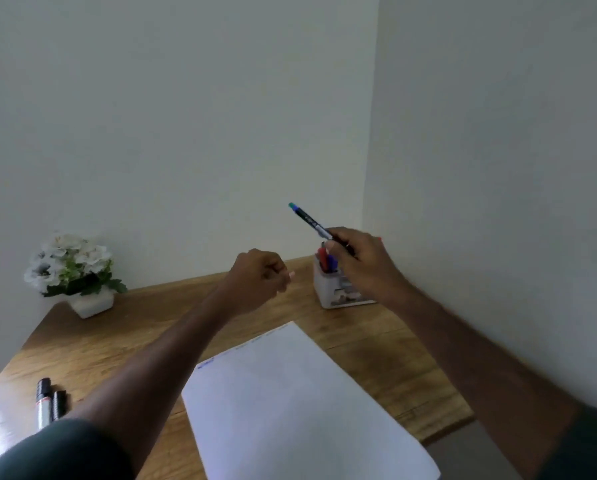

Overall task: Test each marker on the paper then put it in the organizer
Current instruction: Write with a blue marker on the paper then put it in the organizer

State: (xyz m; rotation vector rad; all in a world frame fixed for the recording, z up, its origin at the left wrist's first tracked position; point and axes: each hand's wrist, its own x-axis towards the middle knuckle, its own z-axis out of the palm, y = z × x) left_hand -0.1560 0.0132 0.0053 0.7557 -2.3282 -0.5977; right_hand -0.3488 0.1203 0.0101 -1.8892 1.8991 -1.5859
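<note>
Two markers [49, 401] lie untested at the table's [376, 358] left edge. Right hand [357, 263] grips a green-tipped marker [311, 221] above the organizer [338, 289]; left hand [262, 273] is clenched, perhaps around its cap. Lower it tip-down into a free slot. Marks along the paper's [290, 403] far edge are too faint to read.
</note>
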